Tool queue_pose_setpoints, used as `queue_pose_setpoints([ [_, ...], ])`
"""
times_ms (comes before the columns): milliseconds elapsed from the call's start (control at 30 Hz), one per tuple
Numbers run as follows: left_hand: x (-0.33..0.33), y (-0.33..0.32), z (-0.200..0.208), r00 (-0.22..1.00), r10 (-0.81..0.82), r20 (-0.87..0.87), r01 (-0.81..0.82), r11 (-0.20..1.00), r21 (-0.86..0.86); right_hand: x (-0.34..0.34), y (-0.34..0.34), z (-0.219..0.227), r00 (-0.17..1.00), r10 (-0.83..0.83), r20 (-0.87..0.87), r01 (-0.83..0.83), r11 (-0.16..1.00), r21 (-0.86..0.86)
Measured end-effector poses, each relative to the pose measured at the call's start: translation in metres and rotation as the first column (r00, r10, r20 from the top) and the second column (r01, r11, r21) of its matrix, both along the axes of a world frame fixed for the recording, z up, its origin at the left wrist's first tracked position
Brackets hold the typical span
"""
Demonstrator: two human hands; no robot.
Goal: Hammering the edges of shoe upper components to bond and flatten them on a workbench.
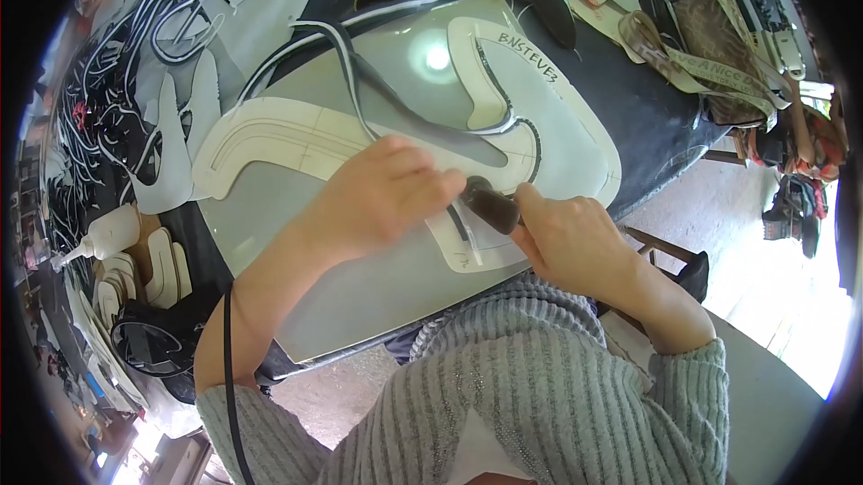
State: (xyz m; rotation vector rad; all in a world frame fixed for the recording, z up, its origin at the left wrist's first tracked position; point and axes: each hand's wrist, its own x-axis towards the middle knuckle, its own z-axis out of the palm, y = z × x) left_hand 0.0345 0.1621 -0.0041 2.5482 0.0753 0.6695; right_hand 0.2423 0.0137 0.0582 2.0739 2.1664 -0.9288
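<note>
My right hand (575,247) is closed round a short, dark brown, rounded tool (491,205), perhaps a handle; its working end is hidden. My left hand (387,193) is slightly blurred, its fingers curled together just left of that tool; whatever is in them is hidden. Both hands are over a curved cream card template (297,134) with drawn lines and a dark strip along part of its inner curve. A black-and-white edging strip (395,105) runs loosely across the template's bend. Below my left fingers a short dark strip end (458,222) lies on the template.
The template rests on a grey board (333,305) on a black-covered table. Tangled black-and-white strips (171,8) heap at the far left. A white squeeze bottle (110,231) and stacked card pieces (162,274) are at the left. A brown bag (719,44) stands far right.
</note>
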Motion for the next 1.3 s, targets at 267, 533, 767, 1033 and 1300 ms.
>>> queue_pose_setpoints([
  [267, -0.012, -0.01, -0.004, 1.0, 0.009, 0.012, -0.011, 0.984, 0.176, 0.002, 0.006, 0.006, 0.998, -0.011, -0.062, 0.013, 0.999, 0.03],
  [533, -0.016, -0.011, -0.008, 0.998, 0.053, 0.043, -0.06, 0.984, 0.165, -0.004, 0.018, 0.01, 0.994, -0.029, -0.108, 0.043, 0.99, 0.132],
  [767, -0.01, -0.008, -0.012, 0.978, 0.204, 0.041, -0.192, 0.959, -0.208, -0.005, 0.017, -0.005, 1.0, 0.023, -0.016, -0.022, 0.999, 0.027],
  [1033, -0.018, -0.01, -0.017, 0.988, 0.149, 0.047, -0.148, 0.989, -0.026, -0.004, 0.021, 0.001, 0.998, 0.016, -0.057, -0.009, 0.993, 0.121],
  [1300, -0.016, -0.015, -0.023, 0.961, 0.235, 0.148, -0.229, 0.972, -0.055, -0.006, 0.033, 0.003, 0.994, 0.108, 0.006, -0.108, 0.992, 0.072],
])
